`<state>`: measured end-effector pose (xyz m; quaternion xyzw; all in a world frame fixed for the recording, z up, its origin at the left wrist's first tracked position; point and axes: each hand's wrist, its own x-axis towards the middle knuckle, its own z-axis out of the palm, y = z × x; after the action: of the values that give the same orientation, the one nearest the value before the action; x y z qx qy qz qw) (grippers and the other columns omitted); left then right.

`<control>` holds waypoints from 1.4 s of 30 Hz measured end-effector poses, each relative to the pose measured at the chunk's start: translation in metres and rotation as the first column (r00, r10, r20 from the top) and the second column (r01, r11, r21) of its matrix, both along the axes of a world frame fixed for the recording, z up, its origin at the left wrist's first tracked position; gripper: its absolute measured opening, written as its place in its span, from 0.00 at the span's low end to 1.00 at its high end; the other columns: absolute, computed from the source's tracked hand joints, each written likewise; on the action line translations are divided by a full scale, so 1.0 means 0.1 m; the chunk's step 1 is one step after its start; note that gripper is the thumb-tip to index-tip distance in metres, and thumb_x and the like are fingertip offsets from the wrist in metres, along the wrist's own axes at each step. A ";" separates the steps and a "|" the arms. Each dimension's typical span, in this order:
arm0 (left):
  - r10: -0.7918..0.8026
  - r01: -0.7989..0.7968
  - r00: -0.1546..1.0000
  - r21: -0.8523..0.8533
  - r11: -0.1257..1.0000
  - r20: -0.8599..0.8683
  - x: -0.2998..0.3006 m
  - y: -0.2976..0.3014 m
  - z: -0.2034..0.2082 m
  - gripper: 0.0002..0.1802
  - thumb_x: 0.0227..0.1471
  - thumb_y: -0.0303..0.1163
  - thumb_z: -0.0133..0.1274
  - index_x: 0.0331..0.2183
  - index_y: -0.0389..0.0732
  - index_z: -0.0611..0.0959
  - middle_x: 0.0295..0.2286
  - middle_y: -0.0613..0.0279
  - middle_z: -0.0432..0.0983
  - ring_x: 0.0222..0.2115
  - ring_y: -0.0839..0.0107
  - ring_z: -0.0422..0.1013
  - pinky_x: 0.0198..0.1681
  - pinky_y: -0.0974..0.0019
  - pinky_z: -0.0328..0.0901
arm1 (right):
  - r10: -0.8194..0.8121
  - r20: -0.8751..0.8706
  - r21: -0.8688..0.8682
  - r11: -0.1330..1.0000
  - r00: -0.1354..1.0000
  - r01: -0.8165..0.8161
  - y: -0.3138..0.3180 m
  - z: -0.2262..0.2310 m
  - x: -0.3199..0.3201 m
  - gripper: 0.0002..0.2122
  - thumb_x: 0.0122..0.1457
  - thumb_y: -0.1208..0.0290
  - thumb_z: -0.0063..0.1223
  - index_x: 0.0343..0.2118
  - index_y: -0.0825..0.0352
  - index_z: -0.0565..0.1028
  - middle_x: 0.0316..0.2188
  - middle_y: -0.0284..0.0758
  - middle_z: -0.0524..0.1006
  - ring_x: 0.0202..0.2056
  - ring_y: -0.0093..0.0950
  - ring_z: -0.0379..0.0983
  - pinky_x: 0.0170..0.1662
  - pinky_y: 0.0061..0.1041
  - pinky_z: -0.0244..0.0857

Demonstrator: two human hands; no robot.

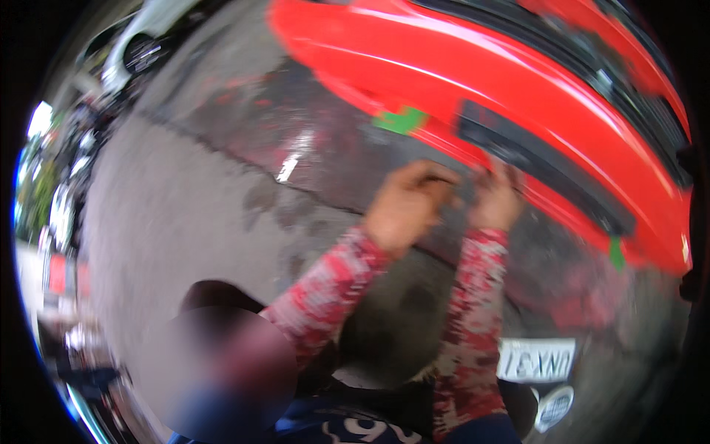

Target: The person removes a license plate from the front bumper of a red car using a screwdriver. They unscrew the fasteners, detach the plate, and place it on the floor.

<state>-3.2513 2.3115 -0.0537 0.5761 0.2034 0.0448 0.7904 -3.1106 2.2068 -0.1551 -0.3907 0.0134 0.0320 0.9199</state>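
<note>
A glossy red car body panel (414,55) curves across the upper right. Set into it is a long black recessed strip (547,166). Green tape (401,120) sticks to its lower edge, with another green piece (616,252) at the strip's far right end. My right hand (497,198) is raised to the lower edge, fingertips closed together and overlapping the strip's border. Just left of it, my left hand (407,207) has its fingers curled inward, a little short of the panel. Both hands are blurred; whatever they may hold is too small to make out.
Cracked, stained concrete (170,200) lies below, with reddish marks. A white plate with dark characters (537,360) rests at lower right, near a white oval object (555,409). A pale car (140,44) stands at upper left; blurred clutter (66,192) lines the left side.
</note>
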 end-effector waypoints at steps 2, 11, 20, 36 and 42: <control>-0.053 0.050 0.996 0.045 0.998 0.066 0.01 -0.07 0.03 0.13 0.60 0.25 0.46 0.47 0.38 0.74 0.35 0.59 0.78 0.16 0.84 0.57 0.17 0.78 0.52 | -0.070 -0.071 -0.014 0.998 0.995 0.069 0.17 0.18 -0.08 0.08 0.54 0.79 0.61 0.34 0.64 0.74 0.28 0.34 0.79 0.22 0.28 0.77 0.26 0.24 0.71; 0.032 -0.041 0.997 0.138 0.990 0.065 0.06 -0.29 -0.05 0.12 0.60 0.29 0.51 0.45 0.36 0.75 0.33 0.60 0.80 0.16 0.83 0.58 0.16 0.78 0.51 | -0.010 -0.072 0.053 0.998 0.997 0.014 0.22 0.41 -0.22 0.05 0.58 0.76 0.59 0.34 0.65 0.74 0.29 0.37 0.81 0.19 0.23 0.75 0.19 0.21 0.65; 0.033 -0.059 0.991 0.206 0.977 0.130 0.22 -0.21 0.03 0.10 0.60 0.29 0.48 0.42 0.36 0.78 0.30 0.65 0.79 0.16 0.85 0.58 0.17 0.79 0.51 | 0.024 -0.023 0.127 0.992 0.999 -0.021 0.28 0.31 -0.21 0.06 0.59 0.71 0.60 0.34 0.65 0.75 0.30 0.35 0.81 0.20 0.21 0.74 0.24 0.21 0.65; -0.081 -0.048 0.964 0.468 0.883 0.253 0.47 -0.08 -0.04 0.28 0.54 0.26 0.49 0.56 0.30 0.67 0.25 0.61 0.77 0.20 0.83 0.62 0.21 0.77 0.56 | -0.038 0.003 0.136 0.990 0.999 0.038 0.31 0.28 -0.16 0.02 0.58 0.78 0.58 0.31 0.69 0.76 0.25 0.34 0.79 0.20 0.23 0.74 0.22 0.20 0.64; -0.131 0.002 0.967 0.506 0.863 0.220 0.47 -0.02 -0.02 0.28 0.53 0.26 0.50 0.56 0.30 0.68 0.25 0.62 0.77 0.21 0.81 0.66 0.26 0.76 0.60 | -0.046 -0.048 0.106 0.993 0.998 0.051 0.27 0.32 -0.18 0.01 0.56 0.81 0.55 0.30 0.72 0.75 0.24 0.37 0.79 0.20 0.25 0.75 0.20 0.21 0.64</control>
<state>-3.2042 2.3097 -0.0559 0.7581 0.0650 0.1398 0.6337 -3.1290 2.2334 -0.1230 -0.3393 0.0421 0.0193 0.9395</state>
